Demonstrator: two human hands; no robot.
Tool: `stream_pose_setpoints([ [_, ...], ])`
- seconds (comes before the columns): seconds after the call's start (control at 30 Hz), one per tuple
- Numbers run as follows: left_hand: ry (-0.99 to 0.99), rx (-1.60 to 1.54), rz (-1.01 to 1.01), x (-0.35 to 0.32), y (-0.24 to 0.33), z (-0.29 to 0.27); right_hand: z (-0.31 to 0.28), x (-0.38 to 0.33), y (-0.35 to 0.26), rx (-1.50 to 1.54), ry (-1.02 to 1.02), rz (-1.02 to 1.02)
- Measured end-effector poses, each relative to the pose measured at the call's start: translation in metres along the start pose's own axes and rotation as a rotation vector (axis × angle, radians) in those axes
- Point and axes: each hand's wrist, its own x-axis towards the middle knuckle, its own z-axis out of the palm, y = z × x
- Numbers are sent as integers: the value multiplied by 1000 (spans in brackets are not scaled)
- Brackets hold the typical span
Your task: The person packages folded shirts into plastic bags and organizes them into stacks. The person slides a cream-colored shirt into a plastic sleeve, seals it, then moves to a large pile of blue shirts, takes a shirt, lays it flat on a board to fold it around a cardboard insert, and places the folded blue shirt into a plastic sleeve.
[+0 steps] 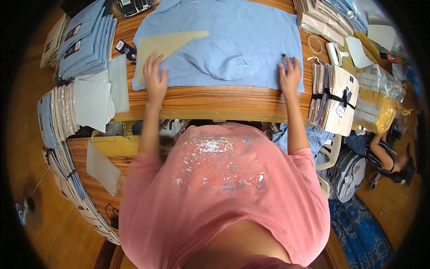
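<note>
A light blue shirt is spread across the wooden table in front of me. On its left part lies a cream folding board, whose right side is partly covered by a rumpled, turned-over piece of the same blue cloth. My left hand rests at the near left of the shirt, fingers apart, over the board and the cloth edge. Near the shirt's right edge, my right hand lies on the cloth with its fingers apart. A small dark spot shows by its fingertips; I cannot make out what it is.
Stacks of packed blue shirts and white sheets stand left, beside a dark tag. At right are a tied shirt bundle, a tape ring, and a white handled roller. Another person is at far right.
</note>
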Motion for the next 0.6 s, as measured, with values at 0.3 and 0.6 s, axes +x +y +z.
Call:
stream_pose_setpoints([
  [0.3, -286, 239, 221, -20, -49, 12, 7, -54, 35, -91, -98, -63],
  [0.6, -288, 265, 207, -8, -36, -12, -35, -23, 12, -63, 151, -145],
])
